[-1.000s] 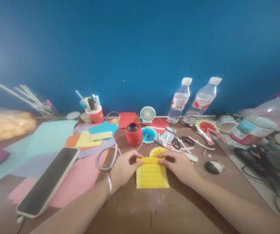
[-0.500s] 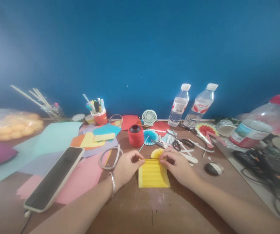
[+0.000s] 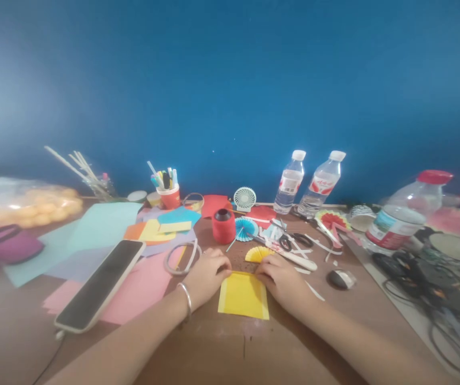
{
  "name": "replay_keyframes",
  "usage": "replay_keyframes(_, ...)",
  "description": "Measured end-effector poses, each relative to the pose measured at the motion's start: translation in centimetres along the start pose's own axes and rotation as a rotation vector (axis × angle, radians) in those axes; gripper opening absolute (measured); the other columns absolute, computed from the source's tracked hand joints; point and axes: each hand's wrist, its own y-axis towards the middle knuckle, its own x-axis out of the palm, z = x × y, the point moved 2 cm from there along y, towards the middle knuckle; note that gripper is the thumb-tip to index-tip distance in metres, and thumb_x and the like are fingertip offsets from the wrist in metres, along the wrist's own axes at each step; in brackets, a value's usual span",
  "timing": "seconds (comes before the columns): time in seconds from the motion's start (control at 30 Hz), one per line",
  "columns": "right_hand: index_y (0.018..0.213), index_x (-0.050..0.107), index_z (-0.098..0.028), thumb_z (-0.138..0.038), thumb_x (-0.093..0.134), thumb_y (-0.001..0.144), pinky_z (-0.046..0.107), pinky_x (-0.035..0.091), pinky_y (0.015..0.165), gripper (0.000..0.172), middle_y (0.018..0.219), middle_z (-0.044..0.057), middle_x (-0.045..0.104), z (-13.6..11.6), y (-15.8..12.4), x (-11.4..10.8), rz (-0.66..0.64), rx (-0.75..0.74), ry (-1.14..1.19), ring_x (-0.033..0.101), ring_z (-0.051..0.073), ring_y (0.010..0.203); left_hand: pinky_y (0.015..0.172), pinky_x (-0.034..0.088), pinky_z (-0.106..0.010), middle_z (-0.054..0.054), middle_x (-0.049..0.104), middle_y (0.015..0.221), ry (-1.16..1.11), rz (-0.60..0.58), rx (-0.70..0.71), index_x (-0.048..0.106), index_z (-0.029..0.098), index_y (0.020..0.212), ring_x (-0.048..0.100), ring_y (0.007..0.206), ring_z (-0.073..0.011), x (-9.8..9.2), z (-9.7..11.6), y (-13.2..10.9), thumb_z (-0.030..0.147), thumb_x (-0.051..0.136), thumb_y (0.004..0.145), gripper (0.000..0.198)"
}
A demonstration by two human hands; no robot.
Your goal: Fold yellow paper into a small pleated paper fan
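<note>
Holding yellow paper (image 3: 243, 297) — left hand (image 3: 208, 274), right hand (image 3: 284, 278).

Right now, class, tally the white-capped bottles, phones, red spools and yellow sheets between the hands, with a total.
White-capped bottles: 2
Phones: 1
Red spools: 1
Yellow sheets between left hand and right hand: 1
Total: 5

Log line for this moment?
left hand: at yellow paper, far left corner | right hand: at yellow paper, far right corner | yellow fan: beyond paper | red spool: upright
</note>
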Motion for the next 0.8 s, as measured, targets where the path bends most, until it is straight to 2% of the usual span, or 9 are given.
replay_keyframes(0.13, 0.075, 0.06, -0.02, -0.018, 0.044, 0.083, 0.029, 0.041, 0.068, 0.018, 0.074, 0.003, 0.058, 0.2, -0.1, 0.3, -0.054, -0.009, -0.064, 0.052, 0.017, 0.074, 0.073, 0.037, -0.03, 0.0, 0.056, 0.076, 0.083, -0.089, 0.064, 0.057, 0.019, 0.071, 0.047, 0.081, -0.0167, -0.1, 0.2, -0.2, 0.018, 0.049, 0.078, 0.011)
replay_keyframes(0.37, 0.082, 0.058, -0.02, -0.013, 0.041, 0.083, 0.03, 0.04, 0.07, 0.018, 0.079, 0.003, 0.057, 0.1, -0.7, -0.3, -0.117, -0.01, -0.012, 0.05, 0.017, 0.078, 0.071, 0.038, -0.029, -0.001, 0.053, 0.08, 0.163, -0.1, 0.093, 0.055, 0.019, 0.076, 0.046, 0.078, -0.0155, 0.0, 0.3, -0.7, 0.015, 0.043, 0.081, 0.014)
replay_keyframes(0.47, 0.083, 0.058, -0.02, -0.013, 0.042, 0.082, 0.031, 0.04, 0.07, 0.018, 0.079, 0.004, 0.057, 0.0, -0.8, -0.7, -0.144, 0.012, 0.024, 0.05, 0.018, 0.078, 0.068, 0.039, -0.03, -0.002, 0.053, 0.078, 0.193, -0.148, 0.15, 0.056, 0.018, 0.077, 0.046, 0.076, -0.0159, 0.2, 0.5, -0.8, 0.016, 0.039, 0.084, 0.019)
replay_keyframes(0.53, 0.083, 0.058, -0.02, -0.012, 0.042, 0.081, 0.031, 0.04, 0.069, 0.018, 0.079, 0.005, 0.057, 0.1, -0.7, -0.8, -0.152, 0.046, 0.074, 0.05, 0.018, 0.078, 0.067, 0.039, -0.031, -0.003, 0.055, 0.08, 0.183, -0.166, 0.168, 0.057, 0.019, 0.081, 0.046, 0.076, -0.0164, 0.1, 0.5, -0.8, 0.016, 0.037, 0.085, 0.02)
replay_keyframes(0.63, 0.082, 0.058, -0.02, -0.01, 0.042, 0.08, 0.031, 0.04, 0.068, 0.019, 0.079, 0.005, 0.057, 0.4, -0.4, -1.0, -0.161, 0.098, 0.152, 0.05, 0.018, 0.077, 0.066, 0.039, -0.03, -0.002, 0.055, 0.077, 0.115, -0.202, 0.123, 0.057, 0.02, 0.082, 0.047, 0.075, -0.0162, 0.0, 0.0, -0.6, 0.017, 0.038, 0.085, 0.019)
replay_keyframes(0.8, 0.081, 0.059, -0.02, -0.008, 0.044, 0.079, 0.032, 0.04, 0.067, 0.02, 0.076, 0.005, 0.056, 0.5, -0.2, -1.0, -0.206, 0.112, 0.207, 0.05, 0.018, 0.075, 0.066, 0.04, -0.031, -0.002, 0.055, 0.074, 0.058, -0.219, 0.121, 0.057, 0.021, 0.08, 0.047, 0.073, -0.0165, 0.0, -0.7, -0.8, 0.018, 0.04, 0.084, 0.017)
